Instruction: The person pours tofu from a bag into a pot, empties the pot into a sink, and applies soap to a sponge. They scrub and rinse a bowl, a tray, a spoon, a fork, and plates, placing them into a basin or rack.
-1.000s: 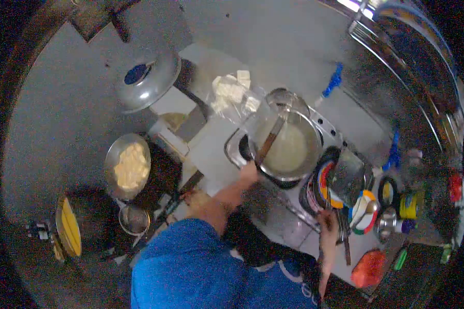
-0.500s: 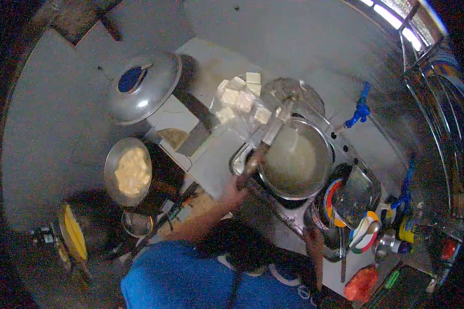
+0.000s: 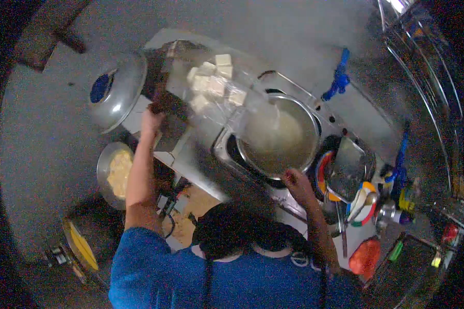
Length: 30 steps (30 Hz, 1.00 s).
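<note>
My left hand [image 3: 153, 119] is stretched out to the left, closed around the handle of a long-handled skimmer [image 3: 165, 77]; its round head is blurred. The hand is beside a large domed metal lid [image 3: 126, 98]. My right hand [image 3: 296, 181] is curled at the near rim of a metal pot [image 3: 314, 136] of cloudy, pale liquid; whatever its fingers hold, if anything, is hidden. Steam blurs part of the pot. Behind and left of the pot, white blocks [image 3: 211, 85] lie in a clear plastic bag [image 3: 219, 114].
A metal bowl [image 3: 104, 167] of pale yellow pieces sits on the left, partly behind my left forearm. To the right are a lidded pan [image 3: 348, 167], a striped colourful plate [image 3: 363, 208] with spoons and a red item [image 3: 365, 256]. A metal rack [image 3: 433, 103] stands far right.
My left hand has carried the skimmer from above the pot leftward to beside the lid. My right hand has come up to the pot's near rim. The view has shifted.
</note>
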Motion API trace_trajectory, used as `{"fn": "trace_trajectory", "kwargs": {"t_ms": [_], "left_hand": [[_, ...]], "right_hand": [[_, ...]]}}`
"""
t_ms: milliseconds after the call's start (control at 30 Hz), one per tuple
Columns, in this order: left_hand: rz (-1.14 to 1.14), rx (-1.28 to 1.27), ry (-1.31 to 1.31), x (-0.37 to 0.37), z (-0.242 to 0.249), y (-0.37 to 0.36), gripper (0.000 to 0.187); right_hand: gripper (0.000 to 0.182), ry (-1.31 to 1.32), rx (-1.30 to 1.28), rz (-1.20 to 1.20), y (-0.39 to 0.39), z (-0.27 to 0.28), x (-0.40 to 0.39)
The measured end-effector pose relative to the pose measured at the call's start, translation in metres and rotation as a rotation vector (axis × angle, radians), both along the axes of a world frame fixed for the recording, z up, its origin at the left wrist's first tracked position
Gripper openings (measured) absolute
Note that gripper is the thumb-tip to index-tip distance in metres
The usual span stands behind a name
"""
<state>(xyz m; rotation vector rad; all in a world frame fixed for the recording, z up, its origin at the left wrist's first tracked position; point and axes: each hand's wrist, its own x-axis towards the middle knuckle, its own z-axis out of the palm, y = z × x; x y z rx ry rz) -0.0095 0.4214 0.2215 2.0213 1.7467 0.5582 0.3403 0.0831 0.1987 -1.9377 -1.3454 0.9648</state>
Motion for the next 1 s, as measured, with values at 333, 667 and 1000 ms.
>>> {"fn": "trace_trajectory", "kwargs": {"t_ms": [333, 667, 1000], "left_hand": [[-0.025, 0.654, 0.598, 0.024, 0.003, 0.017, 0.027], [-1.046, 0.376, 0.479, 0.191, -0.206, -0.051, 0.045], [-0.702, -0.075, 0.082, 0.219, -0.132, 0.042, 0.025]], "right_hand": [[0.022, 0.183, -0.312, -0.106, 0.012, -0.033, -0.008], [0.014, 0.15, 0.296, -0.418, 0.104, 0.017, 0.076], [0.024, 0.119, -0.114, -0.453, 0.047, -0.027, 0.049]]}}
